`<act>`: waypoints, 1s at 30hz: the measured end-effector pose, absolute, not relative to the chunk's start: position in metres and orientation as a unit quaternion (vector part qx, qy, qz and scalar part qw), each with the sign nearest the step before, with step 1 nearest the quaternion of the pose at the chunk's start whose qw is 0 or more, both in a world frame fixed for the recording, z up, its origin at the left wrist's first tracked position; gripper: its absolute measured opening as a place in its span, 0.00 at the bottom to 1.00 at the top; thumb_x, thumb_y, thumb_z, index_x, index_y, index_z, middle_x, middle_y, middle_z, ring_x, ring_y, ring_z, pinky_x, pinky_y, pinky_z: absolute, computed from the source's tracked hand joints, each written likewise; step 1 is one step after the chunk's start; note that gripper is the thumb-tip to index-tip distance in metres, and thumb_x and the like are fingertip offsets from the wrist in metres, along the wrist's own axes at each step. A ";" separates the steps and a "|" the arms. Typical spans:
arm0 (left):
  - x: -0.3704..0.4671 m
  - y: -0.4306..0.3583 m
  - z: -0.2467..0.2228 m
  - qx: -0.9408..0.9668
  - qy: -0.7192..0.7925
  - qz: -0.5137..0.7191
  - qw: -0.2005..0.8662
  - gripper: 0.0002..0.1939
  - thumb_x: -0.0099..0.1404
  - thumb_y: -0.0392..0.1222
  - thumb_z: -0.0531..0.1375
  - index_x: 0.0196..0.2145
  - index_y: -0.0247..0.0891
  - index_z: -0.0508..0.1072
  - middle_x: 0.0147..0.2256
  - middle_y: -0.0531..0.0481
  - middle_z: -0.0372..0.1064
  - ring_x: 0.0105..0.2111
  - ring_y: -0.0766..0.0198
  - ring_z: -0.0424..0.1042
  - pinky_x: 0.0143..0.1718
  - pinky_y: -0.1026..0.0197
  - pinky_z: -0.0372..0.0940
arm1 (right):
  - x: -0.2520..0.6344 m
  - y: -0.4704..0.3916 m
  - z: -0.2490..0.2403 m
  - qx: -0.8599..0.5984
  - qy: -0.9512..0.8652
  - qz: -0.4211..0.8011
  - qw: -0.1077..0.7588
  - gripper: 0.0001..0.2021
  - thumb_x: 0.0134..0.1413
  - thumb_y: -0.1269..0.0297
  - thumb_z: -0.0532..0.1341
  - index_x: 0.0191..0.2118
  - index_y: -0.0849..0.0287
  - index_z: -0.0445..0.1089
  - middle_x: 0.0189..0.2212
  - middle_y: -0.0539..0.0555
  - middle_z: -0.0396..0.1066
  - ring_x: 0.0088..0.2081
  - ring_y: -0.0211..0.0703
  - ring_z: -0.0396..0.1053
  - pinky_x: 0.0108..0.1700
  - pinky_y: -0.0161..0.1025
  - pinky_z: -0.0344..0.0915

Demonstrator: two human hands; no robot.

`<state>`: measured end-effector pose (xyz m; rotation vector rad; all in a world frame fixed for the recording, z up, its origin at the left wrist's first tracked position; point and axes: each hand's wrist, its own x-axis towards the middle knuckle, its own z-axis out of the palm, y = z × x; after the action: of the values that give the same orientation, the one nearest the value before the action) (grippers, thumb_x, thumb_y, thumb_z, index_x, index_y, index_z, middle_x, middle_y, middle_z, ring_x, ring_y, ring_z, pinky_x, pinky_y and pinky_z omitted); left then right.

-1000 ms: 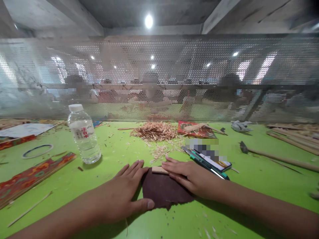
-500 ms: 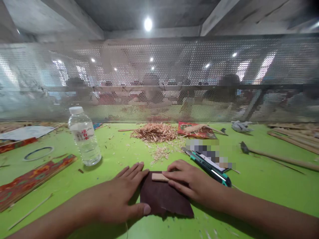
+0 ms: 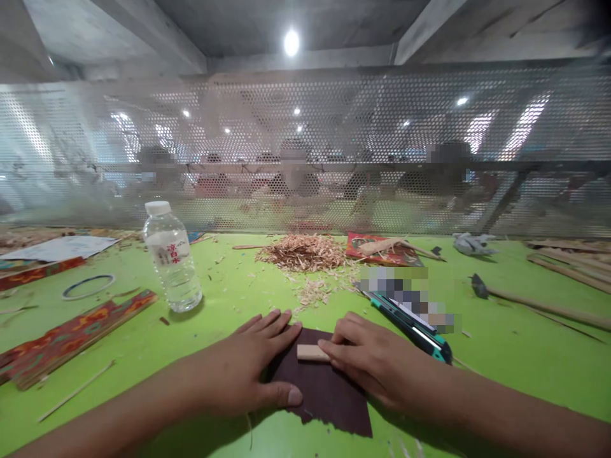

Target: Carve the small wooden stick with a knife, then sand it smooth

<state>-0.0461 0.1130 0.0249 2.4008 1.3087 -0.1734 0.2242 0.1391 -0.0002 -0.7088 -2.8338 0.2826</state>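
A dark brown sheet of sandpaper with a ragged near edge lies on the green table. My left hand rests flat on its left side, fingers stretched out and thumb apart. On the sheet's upper part is a small pale wooden piece, flat against the surface. The fingers of my right hand are closed round the right end of that piece and hide it. Just beyond my right hand lies a black and teal utility knife, its blade end pointing away to the left.
A water bottle stands at the left, near a tape ring and a red patterned strip. Wood shavings are heaped at the back before a perforated metal screen. A long-handled tool lies right.
My right hand has drawn the wooden piece slightly nearer on the sandpaper. My left hand stays flat on the sheet. The whole view has shifted a little.
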 end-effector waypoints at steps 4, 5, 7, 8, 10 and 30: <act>-0.048 0.115 0.027 0.859 0.461 -0.063 0.212 0.51 0.68 0.74 0.53 0.75 0.40 0.42 0.73 0.44 0.28 0.73 0.44 0.33 0.70 0.40 0.40 | 0.227 0.137 -0.007 -0.209 -0.967 0.091 0.110 0.13 0.69 0.73 0.55 0.51 0.61 0.74 0.40 0.60 0.71 0.39 0.47 0.64 0.40 0.41 0.60; -0.048 0.116 0.027 0.860 0.458 -0.065 0.215 0.51 0.69 0.74 0.53 0.75 0.40 0.42 0.73 0.43 0.27 0.73 0.44 0.32 0.70 0.40 0.40 | 0.227 0.138 -0.008 -0.213 -0.966 0.094 0.115 0.13 0.69 0.73 0.55 0.51 0.60 0.74 0.40 0.59 0.71 0.39 0.47 0.64 0.40 0.41 0.59; -0.048 0.116 0.028 0.861 0.453 -0.069 0.220 0.51 0.69 0.74 0.53 0.75 0.40 0.42 0.73 0.44 0.27 0.73 0.45 0.31 0.70 0.40 0.39 | 0.227 0.139 -0.009 -0.237 -0.956 0.115 0.132 0.13 0.70 0.72 0.54 0.50 0.59 0.74 0.40 0.59 0.70 0.39 0.47 0.64 0.40 0.41 0.60; -0.048 0.116 0.028 0.861 0.452 -0.070 0.221 0.51 0.69 0.74 0.53 0.75 0.40 0.42 0.73 0.44 0.27 0.73 0.45 0.31 0.70 0.40 0.38 | 0.227 0.140 -0.007 -0.254 -0.947 0.130 0.146 0.13 0.71 0.71 0.53 0.50 0.59 0.75 0.39 0.58 0.69 0.39 0.47 0.65 0.40 0.40 0.60; -0.048 0.116 0.028 0.861 0.452 -0.072 0.222 0.51 0.69 0.74 0.52 0.75 0.40 0.42 0.73 0.43 0.27 0.73 0.44 0.31 0.70 0.40 0.39 | 0.227 0.142 -0.001 -0.291 -0.924 0.166 0.183 0.14 0.73 0.67 0.51 0.48 0.60 0.75 0.37 0.57 0.68 0.39 0.47 0.65 0.40 0.40 0.62; -0.048 0.115 0.029 0.862 0.453 -0.070 0.216 0.50 0.69 0.74 0.52 0.75 0.40 0.42 0.73 0.42 0.28 0.73 0.44 0.32 0.70 0.39 0.40 | 0.232 0.147 -0.007 -0.210 -0.971 0.002 0.118 0.07 0.63 0.77 0.63 0.44 0.60 0.75 0.34 0.54 0.69 0.35 0.43 0.62 0.36 0.39 0.55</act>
<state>-0.0481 0.1146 0.0294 2.3900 1.2562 -0.1945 0.2318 0.1473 -0.0070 -0.6138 -2.8402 0.0069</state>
